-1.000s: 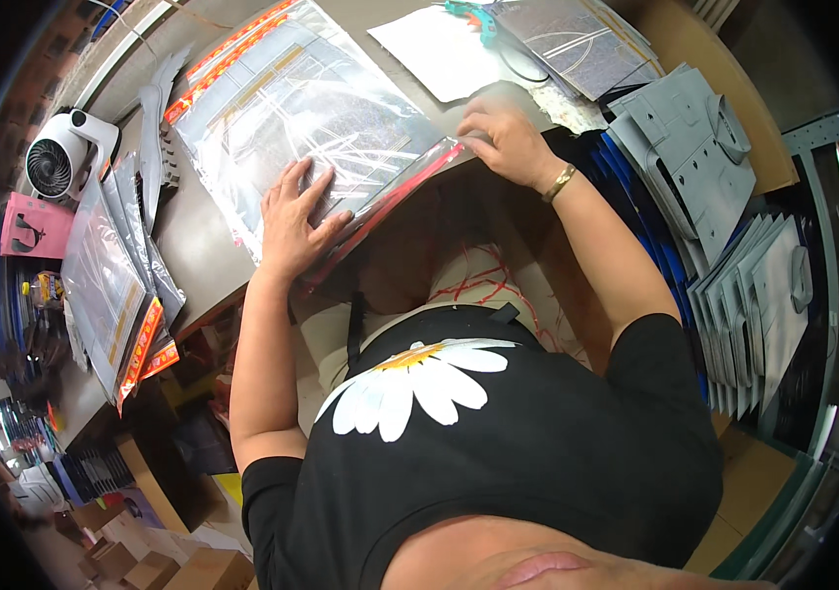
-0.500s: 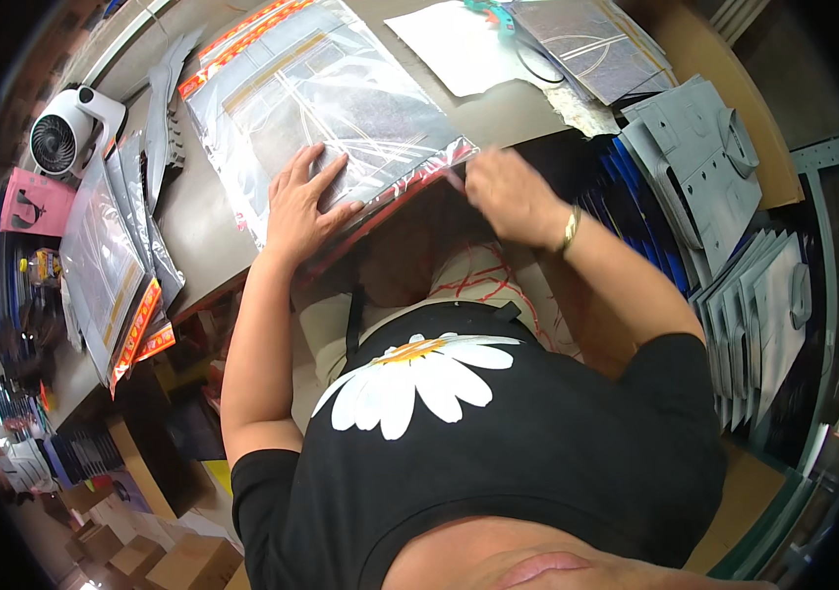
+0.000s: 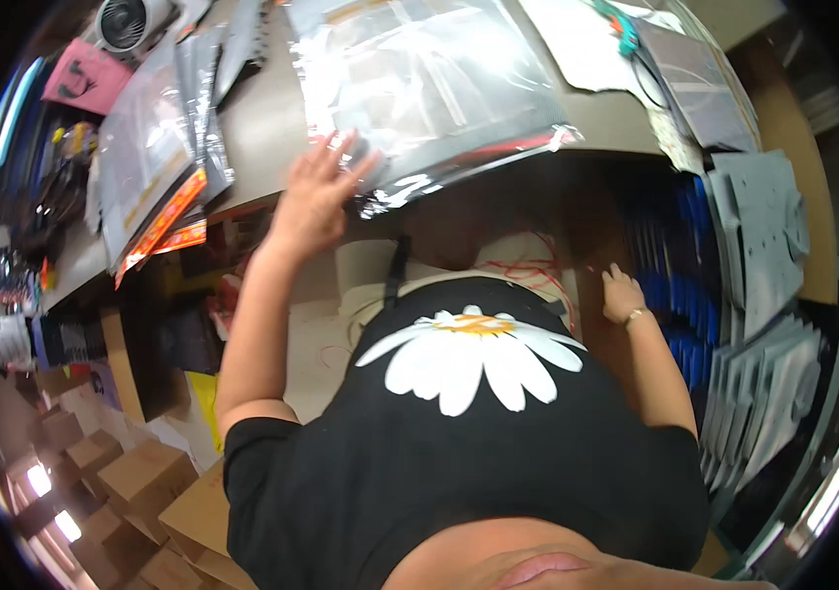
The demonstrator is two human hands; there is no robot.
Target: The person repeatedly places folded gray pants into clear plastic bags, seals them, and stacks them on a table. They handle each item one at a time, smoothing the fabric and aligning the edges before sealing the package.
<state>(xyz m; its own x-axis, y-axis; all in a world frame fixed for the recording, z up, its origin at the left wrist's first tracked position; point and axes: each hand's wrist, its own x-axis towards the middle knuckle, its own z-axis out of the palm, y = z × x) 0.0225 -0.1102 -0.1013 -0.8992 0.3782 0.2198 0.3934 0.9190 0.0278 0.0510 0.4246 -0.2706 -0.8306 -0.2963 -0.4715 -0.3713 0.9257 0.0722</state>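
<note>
A clear plastic bag [image 3: 429, 88] with a grey flat panel inside lies on the table, its glossy near edge hanging over the table's front edge. At the near left corner of the bag is my left hand [image 3: 316, 206], fingers spread; they overlap the plastic, and whether they press on it I cannot tell. My right hand [image 3: 621, 295] is lowered to the right of my body, below table height, fingers apart and with nothing visible in them. It is beside a brown panel [image 3: 591, 324], near a stack of blue folder-like pieces [image 3: 680, 265].
More bagged grey panels [image 3: 149, 167] with orange-red strips lie at the left, near a white fan [image 3: 129, 20] and a pink box [image 3: 85, 77]. Scissors with a teal handle [image 3: 626, 34] rest at the back right. Grey moulded panels [image 3: 758, 226] stand at the right; cardboard boxes [image 3: 149, 477] lower left.
My right hand has left the bag's near edge and dropped down to the right. My left hand has drawn back from lying flat on the bag to its near corner. The whole view has shifted.
</note>
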